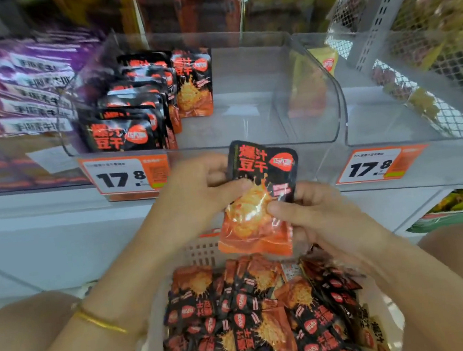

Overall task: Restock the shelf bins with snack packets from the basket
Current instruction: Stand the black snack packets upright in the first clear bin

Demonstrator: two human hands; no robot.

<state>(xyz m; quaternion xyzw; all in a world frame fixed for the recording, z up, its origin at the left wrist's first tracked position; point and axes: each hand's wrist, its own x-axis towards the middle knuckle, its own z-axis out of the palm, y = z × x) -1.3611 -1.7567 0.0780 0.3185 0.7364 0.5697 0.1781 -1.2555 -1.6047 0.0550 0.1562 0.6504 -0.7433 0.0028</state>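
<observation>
Both hands hold one black-and-orange snack packet (259,198) upright above the basket. My left hand (200,190) pinches its left edge with the thumb on the front. My right hand (312,212) pinches its lower right side. Below, a pale plastic basket (201,253) is heaped with several packets of the same kind (258,316). Straight ahead stands a clear shelf bin (317,102); rows of matching packets (136,111) fill its left part, while its right part is bare.
To the right stands another clear bin (409,129) with a yellow packet (327,60) at the back. Purple packets (21,92) fill the bin on the left. Orange price tags (126,175) (379,164) hang on the shelf edge. My knees flank the basket.
</observation>
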